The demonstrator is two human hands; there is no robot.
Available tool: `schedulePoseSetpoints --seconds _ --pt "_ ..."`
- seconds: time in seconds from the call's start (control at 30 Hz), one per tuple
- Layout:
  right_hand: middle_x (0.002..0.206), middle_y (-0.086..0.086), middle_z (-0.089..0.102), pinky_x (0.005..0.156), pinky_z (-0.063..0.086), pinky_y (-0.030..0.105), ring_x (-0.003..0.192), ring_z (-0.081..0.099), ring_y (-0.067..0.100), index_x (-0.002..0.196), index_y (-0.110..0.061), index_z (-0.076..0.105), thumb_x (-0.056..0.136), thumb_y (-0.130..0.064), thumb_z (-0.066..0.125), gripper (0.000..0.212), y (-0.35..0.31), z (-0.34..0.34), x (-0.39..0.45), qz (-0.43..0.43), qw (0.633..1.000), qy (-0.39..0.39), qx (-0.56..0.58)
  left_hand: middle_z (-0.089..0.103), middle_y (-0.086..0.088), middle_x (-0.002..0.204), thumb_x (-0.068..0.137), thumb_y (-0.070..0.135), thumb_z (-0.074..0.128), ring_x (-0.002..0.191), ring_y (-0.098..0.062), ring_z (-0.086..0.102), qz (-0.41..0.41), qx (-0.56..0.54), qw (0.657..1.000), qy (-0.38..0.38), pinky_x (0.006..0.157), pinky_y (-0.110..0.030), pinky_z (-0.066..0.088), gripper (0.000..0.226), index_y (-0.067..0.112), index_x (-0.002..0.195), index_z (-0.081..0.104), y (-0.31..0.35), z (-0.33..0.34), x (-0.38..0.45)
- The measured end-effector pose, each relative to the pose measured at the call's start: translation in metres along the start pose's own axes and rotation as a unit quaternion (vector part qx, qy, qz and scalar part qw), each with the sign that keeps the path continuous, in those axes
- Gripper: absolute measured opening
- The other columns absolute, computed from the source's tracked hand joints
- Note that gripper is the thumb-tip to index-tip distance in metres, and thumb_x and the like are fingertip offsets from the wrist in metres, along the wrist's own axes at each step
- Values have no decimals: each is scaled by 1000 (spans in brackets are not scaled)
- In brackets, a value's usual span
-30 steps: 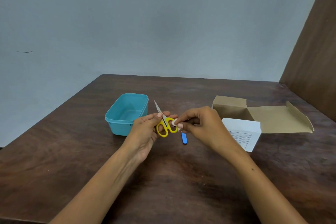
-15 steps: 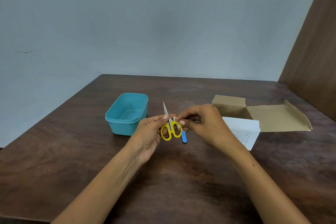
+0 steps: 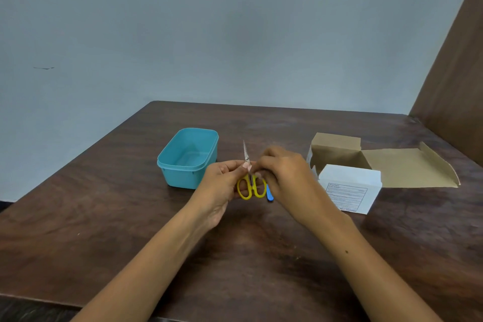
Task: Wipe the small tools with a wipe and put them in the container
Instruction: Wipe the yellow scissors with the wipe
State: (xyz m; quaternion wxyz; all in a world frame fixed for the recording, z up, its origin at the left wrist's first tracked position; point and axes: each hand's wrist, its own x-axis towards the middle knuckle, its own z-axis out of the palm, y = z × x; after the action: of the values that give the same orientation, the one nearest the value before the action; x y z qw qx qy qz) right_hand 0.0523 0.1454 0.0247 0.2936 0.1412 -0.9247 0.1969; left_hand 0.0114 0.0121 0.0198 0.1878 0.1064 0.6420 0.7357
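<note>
Scissors (image 3: pixel 250 185) with yellow loop handles are held upright over the middle of the dark wooden table (image 3: pixel 104 217), the largest thing in view, which runs from the near edge back to a pale grey-blue wall (image 3: pixel 235 34), with a brown panel (image 3: pixel 460 73) rising at the far right. On the right of the table lies an opened cardboard box (image 3: pixel 392 167), its brown flaps folded out flat, and just near and left of it stands a white box (image 3: pixel 350 185) with a printed label on its near face. On the left sits the teal plastic container (image 3: pixel 187 159), lid off, nothing visible inside it. The left hand (image 3: pixel 222 185) curls its fingers and thumb round the scissors at the handles, blades closed and pointing up and away. The right hand (image 3: pixel 285 178) is closed in a pinch at the base of the blades, just above the handles; a small pale scrap between its fingertips may be the wipe (image 3: pixel 250 169), though it is too small to tell for certain. Just right of the yellow handles, partly hidden under the right hand, a small blue tool (image 3: pixel 269 195) lies on the table.
</note>
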Motion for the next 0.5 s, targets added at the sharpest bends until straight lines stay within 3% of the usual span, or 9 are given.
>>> schedulePoseSetpoints --seconds 0.13,0.27,0.33,0.5 --pt "86 11 64 58 42 21 68 61 24 84 -4 70 78 -2 55 16 5 -6 2 55 991 122 -1 75 -16 90 98 12 45 77 -21 74 -18 -20 999 -42 67 -27 60 26 -1 105 66 2 -1 -1" --pt "83 10 64 58 49 33 71 61 26 80 -6 69 77 -10 50 19 5 0 1 60 996 66 23 73 -13 79 95 4 47 66 -16 71 -54 -60 993 -88 59 -23 58 22 -5 106 64 6 -3 0" --pt "81 10 65 59 51 37 72 62 28 80 -7 70 76 -10 51 20 6 2 1 51 997 39 32 71 -13 82 89 -2 53 69 -16 70 -69 -59 988 -121 65 -23 58 19 -4 105 64 7 -6 1" --pt "85 10 69 64 54 38 74 65 26 85 -8 74 80 3 61 18 10 2 1 61 995 64 52 75 -6 82 80 -17 57 73 -11 71 -32 -10 991 -133 71 -20 58 34 10 97 68 4 -9 -1"
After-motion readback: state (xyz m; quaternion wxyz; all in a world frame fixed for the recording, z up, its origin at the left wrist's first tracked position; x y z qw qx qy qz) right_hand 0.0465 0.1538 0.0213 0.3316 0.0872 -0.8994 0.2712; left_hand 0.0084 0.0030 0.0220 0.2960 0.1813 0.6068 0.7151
